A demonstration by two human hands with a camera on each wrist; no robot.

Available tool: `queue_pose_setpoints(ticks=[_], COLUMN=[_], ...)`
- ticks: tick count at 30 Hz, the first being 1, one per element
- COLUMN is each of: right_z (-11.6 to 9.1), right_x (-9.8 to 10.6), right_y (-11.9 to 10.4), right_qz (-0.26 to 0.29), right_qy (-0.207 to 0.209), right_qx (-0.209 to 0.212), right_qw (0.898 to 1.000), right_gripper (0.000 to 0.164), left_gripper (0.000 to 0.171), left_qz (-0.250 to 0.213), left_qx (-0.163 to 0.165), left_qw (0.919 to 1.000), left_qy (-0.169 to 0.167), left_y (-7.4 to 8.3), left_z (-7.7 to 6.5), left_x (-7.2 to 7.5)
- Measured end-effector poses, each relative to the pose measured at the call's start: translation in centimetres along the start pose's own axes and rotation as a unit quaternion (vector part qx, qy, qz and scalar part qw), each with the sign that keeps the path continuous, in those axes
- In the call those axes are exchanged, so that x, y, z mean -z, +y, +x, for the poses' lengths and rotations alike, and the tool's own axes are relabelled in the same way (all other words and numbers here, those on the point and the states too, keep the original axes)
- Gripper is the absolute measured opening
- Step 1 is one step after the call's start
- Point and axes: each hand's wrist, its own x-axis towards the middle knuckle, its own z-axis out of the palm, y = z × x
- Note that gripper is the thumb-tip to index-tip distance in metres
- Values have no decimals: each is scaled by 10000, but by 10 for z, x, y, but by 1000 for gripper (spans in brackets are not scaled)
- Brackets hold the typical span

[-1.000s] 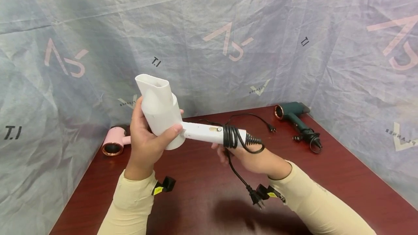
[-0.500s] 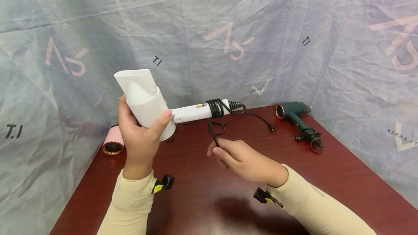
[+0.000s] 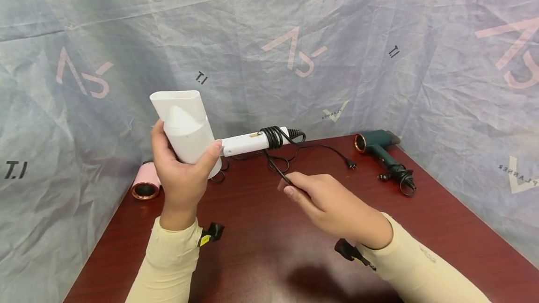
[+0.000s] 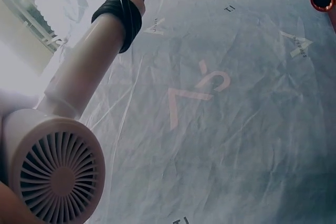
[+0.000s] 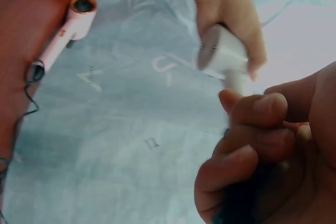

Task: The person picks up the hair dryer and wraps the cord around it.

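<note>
My left hand (image 3: 182, 183) grips the white hair dryer (image 3: 189, 141) round its barrel, thumb across the near side. The flat nozzle points up and the handle (image 3: 246, 144) reaches to the right, held above the table. Several turns of black cord (image 3: 273, 138) are wound round the handle's end. In the left wrist view the slatted rear grille (image 4: 63, 174) faces the camera. My right hand (image 3: 337, 205) pinches the loose stretch of cord below the handle between thumb and fingers. In the right wrist view its fingers (image 5: 257, 140) are curled, and the plug end is hidden.
A pink hair dryer (image 3: 146, 179) lies at the table's left, partly behind my left hand; its black cord and plug (image 3: 350, 163) trail along the back. On the right lies a dark green hair dryer (image 3: 381, 142) with its cord wrapped. Grey printed cloth (image 3: 252, 50) hangs around the red-brown table (image 3: 252, 242).
The white hair dryer has shifted left, its handle end rising. My right hand has come from behind the handle to pinch the cord and has drawn it down and to the right.
</note>
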Motion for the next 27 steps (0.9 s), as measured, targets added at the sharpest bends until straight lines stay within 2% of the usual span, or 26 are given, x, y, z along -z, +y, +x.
queue_pose_setpoints(ticks=[8,13,18,23,27], right_z=[-8,-10,-7,-1,1], right_x=[28,37,41,43,44], right_y=[-13,-13,-8,-1,4], right_qz=[-154,-315,-229,-9,161], right_qy=[386,782,1317,1546,1567], right_qx=[319,476,1050,1330,1317], right_qw=[9986,9953,9855,9790,9787], right_gripper=[11,15,15,18,23], left_gripper=[75,80,89,92,89], left_qz=[376,581,590,440,188], left_qx=[262,426,612,427,314], left_qw=[9979,9916,9809,9753,9725], left_qy=[-464,-1074,-1752,-2122,-2300], left_y=[6,5,-7,-13,-3], left_z=[-1,-5,-7,-9,-8], left_x=[-1,2,9,12,9])
